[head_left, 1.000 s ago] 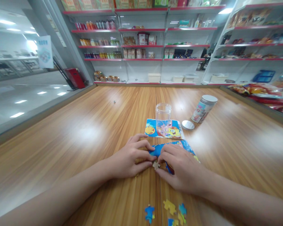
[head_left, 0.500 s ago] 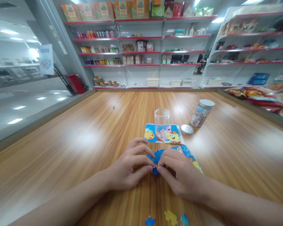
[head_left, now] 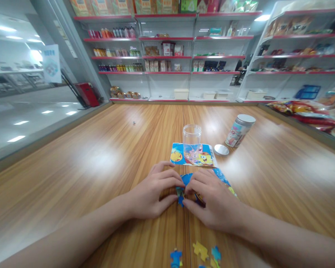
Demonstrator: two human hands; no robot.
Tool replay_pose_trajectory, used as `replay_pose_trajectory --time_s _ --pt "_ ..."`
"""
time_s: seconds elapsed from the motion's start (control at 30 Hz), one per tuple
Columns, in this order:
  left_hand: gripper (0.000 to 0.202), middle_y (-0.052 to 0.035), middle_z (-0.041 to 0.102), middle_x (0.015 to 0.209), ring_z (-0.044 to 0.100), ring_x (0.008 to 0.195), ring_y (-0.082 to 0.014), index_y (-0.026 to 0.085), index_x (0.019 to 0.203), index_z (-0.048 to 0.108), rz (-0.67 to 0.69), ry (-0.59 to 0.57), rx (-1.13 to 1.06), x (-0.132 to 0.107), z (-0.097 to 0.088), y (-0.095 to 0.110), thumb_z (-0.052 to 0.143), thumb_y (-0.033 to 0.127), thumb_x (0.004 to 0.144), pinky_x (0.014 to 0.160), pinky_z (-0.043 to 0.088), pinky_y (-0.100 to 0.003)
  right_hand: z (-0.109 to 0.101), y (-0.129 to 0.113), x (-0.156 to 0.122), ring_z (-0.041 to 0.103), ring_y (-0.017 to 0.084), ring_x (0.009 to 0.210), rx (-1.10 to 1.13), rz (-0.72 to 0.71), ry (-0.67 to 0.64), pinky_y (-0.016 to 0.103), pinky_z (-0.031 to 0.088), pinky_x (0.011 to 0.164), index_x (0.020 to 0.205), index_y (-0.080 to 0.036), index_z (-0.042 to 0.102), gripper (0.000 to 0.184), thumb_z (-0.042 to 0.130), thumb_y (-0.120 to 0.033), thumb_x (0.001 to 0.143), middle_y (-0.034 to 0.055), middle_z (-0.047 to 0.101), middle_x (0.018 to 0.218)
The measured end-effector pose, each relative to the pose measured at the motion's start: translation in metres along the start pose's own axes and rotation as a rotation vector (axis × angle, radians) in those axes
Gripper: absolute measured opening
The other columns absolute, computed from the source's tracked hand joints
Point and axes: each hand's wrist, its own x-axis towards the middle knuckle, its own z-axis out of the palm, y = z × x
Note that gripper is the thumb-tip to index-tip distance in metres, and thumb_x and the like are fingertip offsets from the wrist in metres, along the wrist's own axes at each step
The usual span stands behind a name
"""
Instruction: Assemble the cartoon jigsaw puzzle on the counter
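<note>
A partly assembled blue jigsaw puzzle (head_left: 225,178) lies on the wooden table, mostly covered by my right hand (head_left: 212,197). At its left corner is a small blue puzzle piece (head_left: 180,201), between my two hands. My right thumb and curled fingers close on that piece's edge. My left hand (head_left: 158,190) reaches in from the left, thumb and index apart, its fingertips at the puzzle's edge. Loose nearer me are a blue piece (head_left: 175,257), a yellow piece (head_left: 200,251) and a light blue piece (head_left: 216,253). Contact under the fingertips is partly hidden.
Beyond the puzzle lies a cartoon picture card (head_left: 177,154) with a clear jar (head_left: 192,136) on it. A silver lid (head_left: 221,149) and a printed canister (head_left: 240,131) stand right of it. Packaged snacks (head_left: 301,111) lie at the far right, stocked shelves (head_left: 167,57) behind.
My left thumb and index have spread apart from the blue piece. My right hand stays by it, its thumb slightly shifted. The view has tilted down, showing more of the loose pieces.
</note>
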Motion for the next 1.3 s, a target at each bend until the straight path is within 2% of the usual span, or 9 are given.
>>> replay_pose_trajectory --time_s 0.2,0.4,0.57,0.8,1.3 --pt "0.03 -0.006 0.068 0.113 0.059 0.113 -0.0215 0.021 0.119 0.063 0.001 0.004 -0.049 -0.0001 0.0003 -0.0014 0.061 0.016 0.089 0.119 0.028 -0.05 -0.0002 -0.0018 -0.0006 0.053 0.02 0.088 0.019 -0.04 -0.017 0.036 0.037 0.077 0.09 -0.019 0.066 0.006 0.068 -0.025 0.088 0.0039 0.059 0.089" --pt "0.019 -0.0044 0.071 0.111 0.058 0.117 -0.0229 0.022 0.102 0.071 0.015 0.039 -0.033 0.0 0.0002 -0.0024 0.059 0.013 0.09 0.119 0.029 -0.053 -0.0023 -0.0019 -0.001 0.053 0.02 0.087 0.002 -0.068 -0.038 0.037 0.036 0.078 0.092 -0.02 0.068 0.005 0.065 -0.024 0.09 0.0042 0.06 0.09" --pt "0.015 -0.0051 0.072 0.11 0.059 0.117 -0.0228 0.022 0.097 0.073 0.02 0.054 -0.032 -0.0005 0.0005 -0.0029 0.062 0.015 0.09 0.117 0.032 -0.053 -0.0024 -0.0013 -0.0019 0.053 0.02 0.085 -0.017 -0.093 -0.029 0.036 0.037 0.077 0.092 -0.02 0.069 0.006 0.065 -0.025 0.091 0.0047 0.06 0.09" --pt "0.013 -0.0049 0.072 0.111 0.058 0.118 -0.0231 0.022 0.096 0.073 0.031 0.058 -0.032 -0.0005 0.0014 -0.0044 0.063 0.017 0.09 0.118 0.031 -0.052 -0.0007 -0.0001 -0.0015 0.053 0.02 0.086 -0.015 -0.103 -0.027 0.036 0.037 0.078 0.094 -0.02 0.068 0.008 0.064 -0.026 0.092 0.0046 0.061 0.09" --pt "0.013 -0.0046 0.07 0.111 0.06 0.107 -0.0193 0.02 0.096 0.071 0.043 0.051 -0.044 0.0003 -0.0005 -0.002 0.06 0.015 0.091 0.118 0.03 -0.052 -0.0023 -0.0014 -0.0018 0.053 0.019 0.085 -0.035 -0.103 -0.052 0.036 0.035 0.078 0.092 -0.02 0.069 0.01 0.061 -0.026 0.094 0.0041 0.061 0.089"
